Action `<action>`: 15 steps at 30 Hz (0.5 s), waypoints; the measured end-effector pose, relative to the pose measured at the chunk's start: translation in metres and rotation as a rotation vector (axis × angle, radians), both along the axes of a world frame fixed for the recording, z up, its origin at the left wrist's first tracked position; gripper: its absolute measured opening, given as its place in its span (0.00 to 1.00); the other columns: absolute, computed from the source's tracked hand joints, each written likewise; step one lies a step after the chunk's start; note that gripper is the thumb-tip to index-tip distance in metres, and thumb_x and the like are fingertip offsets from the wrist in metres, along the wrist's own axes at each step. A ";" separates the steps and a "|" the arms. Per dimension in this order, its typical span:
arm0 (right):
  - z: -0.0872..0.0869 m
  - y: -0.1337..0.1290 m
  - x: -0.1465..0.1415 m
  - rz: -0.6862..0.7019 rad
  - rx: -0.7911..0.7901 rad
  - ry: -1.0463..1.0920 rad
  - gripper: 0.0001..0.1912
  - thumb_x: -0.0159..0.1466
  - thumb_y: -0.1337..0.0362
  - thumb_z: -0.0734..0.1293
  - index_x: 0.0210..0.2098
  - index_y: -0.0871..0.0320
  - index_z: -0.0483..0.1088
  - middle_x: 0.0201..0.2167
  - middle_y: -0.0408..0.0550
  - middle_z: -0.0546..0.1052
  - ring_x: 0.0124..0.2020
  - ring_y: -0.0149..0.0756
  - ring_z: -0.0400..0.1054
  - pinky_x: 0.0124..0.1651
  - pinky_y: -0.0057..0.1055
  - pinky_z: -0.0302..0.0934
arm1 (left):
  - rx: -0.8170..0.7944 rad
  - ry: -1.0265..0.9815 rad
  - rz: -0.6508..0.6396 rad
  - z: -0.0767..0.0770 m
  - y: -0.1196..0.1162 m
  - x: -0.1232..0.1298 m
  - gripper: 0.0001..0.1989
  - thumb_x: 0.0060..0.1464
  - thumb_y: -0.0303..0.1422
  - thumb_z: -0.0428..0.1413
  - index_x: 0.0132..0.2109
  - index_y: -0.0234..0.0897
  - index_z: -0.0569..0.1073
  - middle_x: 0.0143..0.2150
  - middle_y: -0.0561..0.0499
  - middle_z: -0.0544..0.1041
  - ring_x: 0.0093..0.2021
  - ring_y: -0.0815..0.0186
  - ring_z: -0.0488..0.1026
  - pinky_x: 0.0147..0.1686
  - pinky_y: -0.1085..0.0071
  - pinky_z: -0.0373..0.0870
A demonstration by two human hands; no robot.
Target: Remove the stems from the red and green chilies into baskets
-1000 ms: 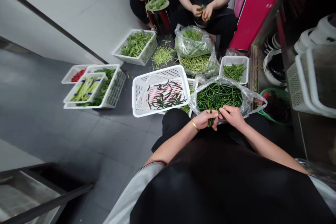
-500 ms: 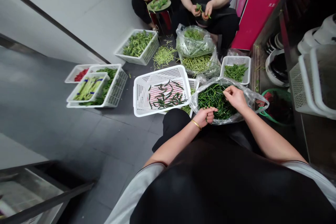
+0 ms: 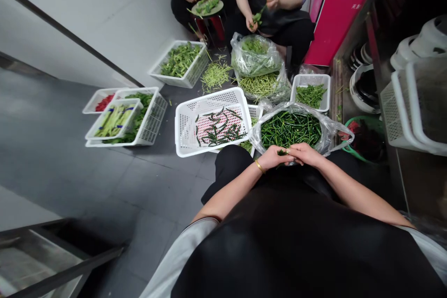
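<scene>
My left hand (image 3: 272, 157) is closed around a few dark green chili peppers (image 3: 281, 152), partly hidden by the fingers. Against it, my right hand (image 3: 304, 153) pinches at the same peppers, its fingertips touching the left hand's. Both hands are at the near rim of a clear plastic bag (image 3: 333, 136) filled with long, thin green chili peppers (image 3: 291, 128). Left of the bag, a tilted white perforated basket (image 3: 188, 123) holds a loose scatter of green chili peppers (image 3: 221, 128). It rests over another white basket (image 3: 256, 111) with greens in it.
Two people sit opposite, handling leafy greens. Baskets of greens (image 3: 179, 59) and wrapped stalks (image 3: 115, 121) stand left. Bagged greens (image 3: 260, 63) and a small basket (image 3: 310, 95) lie beyond my bag. A green-rimmed basket (image 3: 363, 142) is at right, beside stacked white crates (image 3: 408, 111). Trimmings (image 3: 215, 76) litter the floor.
My right hand has come from over the peppers in the bag, down and left, to meet my left hand. The right-hand person opposite has moved their hands apart, stretching a green stem.
</scene>
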State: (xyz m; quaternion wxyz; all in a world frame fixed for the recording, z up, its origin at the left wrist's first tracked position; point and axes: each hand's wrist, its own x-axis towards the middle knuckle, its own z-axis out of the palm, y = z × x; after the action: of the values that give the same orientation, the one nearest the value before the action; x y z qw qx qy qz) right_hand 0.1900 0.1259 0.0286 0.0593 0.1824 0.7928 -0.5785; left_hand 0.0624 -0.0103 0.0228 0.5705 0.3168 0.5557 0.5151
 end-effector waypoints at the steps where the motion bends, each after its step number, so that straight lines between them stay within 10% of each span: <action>1: 0.002 -0.002 -0.001 0.003 0.110 0.039 0.29 0.63 0.40 0.58 0.18 0.55 0.61 0.13 0.40 0.64 0.16 0.28 0.56 0.21 0.27 0.51 | 0.007 -0.018 -0.002 0.000 -0.002 0.001 0.19 0.40 0.43 0.68 0.26 0.30 0.75 0.22 0.52 0.73 0.20 0.76 0.61 0.20 0.78 0.52; 7: 0.005 0.009 -0.002 -0.251 0.923 0.030 0.21 0.68 0.52 0.57 0.30 0.57 0.74 0.29 0.52 0.76 0.31 0.38 0.69 0.36 0.31 0.59 | 0.008 -0.478 0.246 -0.002 -0.003 0.005 0.20 0.45 0.46 0.65 0.31 0.32 0.72 0.20 0.57 0.65 0.16 0.79 0.52 0.17 0.77 0.47; 10: 0.001 0.021 -0.025 -0.167 1.032 -0.196 0.21 0.66 0.49 0.62 0.45 0.57 0.75 0.41 0.56 0.78 0.37 0.43 0.72 0.37 0.33 0.61 | -0.014 -0.615 0.379 0.000 -0.001 0.001 0.21 0.47 0.43 0.65 0.28 0.35 0.64 0.19 0.60 0.58 0.18 0.77 0.56 0.18 0.79 0.50; 15: -0.004 0.034 -0.069 0.044 0.985 -0.375 0.11 0.63 0.59 0.65 0.36 0.58 0.78 0.40 0.54 0.80 0.40 0.40 0.73 0.37 0.30 0.61 | 0.007 -0.531 0.415 -0.002 -0.002 -0.002 0.27 0.40 0.39 0.70 0.25 0.37 0.57 0.16 0.64 0.50 0.16 0.79 0.49 0.17 0.79 0.46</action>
State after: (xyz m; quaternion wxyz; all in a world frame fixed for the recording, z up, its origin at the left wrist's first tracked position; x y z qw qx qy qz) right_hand 0.1207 0.1596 0.0243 0.1198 0.2723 0.9501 -0.0934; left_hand 0.0604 -0.0120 0.0213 0.5774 0.0535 0.4386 0.6866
